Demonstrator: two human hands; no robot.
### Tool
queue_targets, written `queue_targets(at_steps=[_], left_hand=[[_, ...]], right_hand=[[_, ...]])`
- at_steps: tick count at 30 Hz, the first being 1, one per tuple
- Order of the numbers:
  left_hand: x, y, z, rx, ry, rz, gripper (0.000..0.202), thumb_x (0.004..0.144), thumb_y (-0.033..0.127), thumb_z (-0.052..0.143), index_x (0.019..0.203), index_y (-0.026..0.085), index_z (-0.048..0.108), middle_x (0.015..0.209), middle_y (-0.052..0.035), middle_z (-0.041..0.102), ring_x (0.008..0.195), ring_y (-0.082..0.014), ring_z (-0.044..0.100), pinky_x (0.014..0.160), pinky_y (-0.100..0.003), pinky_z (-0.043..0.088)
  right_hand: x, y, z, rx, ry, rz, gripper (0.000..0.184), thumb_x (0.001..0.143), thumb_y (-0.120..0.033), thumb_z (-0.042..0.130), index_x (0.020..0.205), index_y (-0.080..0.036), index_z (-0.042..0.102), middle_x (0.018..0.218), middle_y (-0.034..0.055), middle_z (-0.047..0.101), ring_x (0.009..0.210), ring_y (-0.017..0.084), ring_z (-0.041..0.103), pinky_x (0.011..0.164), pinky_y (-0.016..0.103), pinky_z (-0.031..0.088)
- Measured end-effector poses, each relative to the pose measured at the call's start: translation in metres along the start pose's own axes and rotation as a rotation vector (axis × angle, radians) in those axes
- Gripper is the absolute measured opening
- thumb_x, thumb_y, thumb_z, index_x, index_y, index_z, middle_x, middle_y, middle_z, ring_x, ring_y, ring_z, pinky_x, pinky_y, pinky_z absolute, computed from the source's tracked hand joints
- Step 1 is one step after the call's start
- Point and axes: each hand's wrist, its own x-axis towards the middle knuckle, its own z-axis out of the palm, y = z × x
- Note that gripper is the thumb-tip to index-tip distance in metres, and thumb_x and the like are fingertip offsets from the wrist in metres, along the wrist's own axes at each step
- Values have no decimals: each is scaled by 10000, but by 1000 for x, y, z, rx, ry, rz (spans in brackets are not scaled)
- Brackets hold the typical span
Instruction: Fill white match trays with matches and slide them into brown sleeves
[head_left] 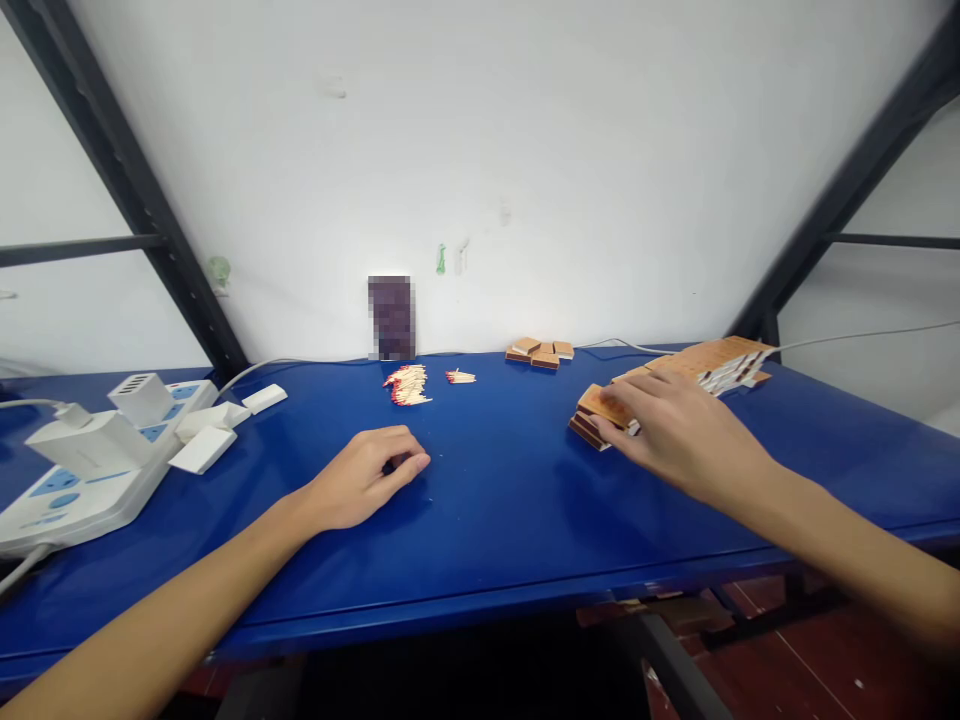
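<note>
My left hand rests on the blue table near its middle, fingers curled loosely under with nothing visible in them. My right hand reaches to the right and lies over the near end of a row of brown matchboxes, fingertips touching the nearest box. A heap of loose red-tipped matches lies farther back in the middle, with a smaller bunch beside it. Several more matchboxes sit near the wall.
A white power strip with plugged-in white chargers fills the left side of the table, with cables along the wall. A blurred dark object stands against the white wall. Black shelf struts rise at both sides.
</note>
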Motion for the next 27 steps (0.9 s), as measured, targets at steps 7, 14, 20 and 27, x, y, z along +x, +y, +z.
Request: queue_targets(at_steps=[7,14,20,27], left_hand=[[-3,-1,1,77,-23,26,382,975,370,354,764,164,597,758,-26,582,696,-133,520,673,-252,402],[-2,0,0,95,-26,19,380,971,356,368,753,163,611,749,-26,574,695,-135,513,667,-250,399],[-2,1,1,103,-28,-19,368,964,361,378,753,172,613,754,-19,579,681,-131,513,654,-250,389],[23,-26,-12,297,-2,-53,323,926,346,398,759,176,615,722,-22,599,653,-146,528,622,-260,359]], right_hand=[[-6,-1,18,-306,-31,-99,310,917,-340,432,849,-165,679,883,162,672,906,325,531,735,439,366],[-2,6,25,-332,-4,-111,328,934,-349,418,879,-164,683,844,134,669,890,288,522,752,397,331],[8,12,10,-308,85,-112,347,923,-403,429,895,-153,668,826,118,676,831,256,547,741,358,337],[98,14,5,-167,-347,-8,310,880,-354,455,1028,-164,650,911,115,678,753,227,606,589,304,367]])
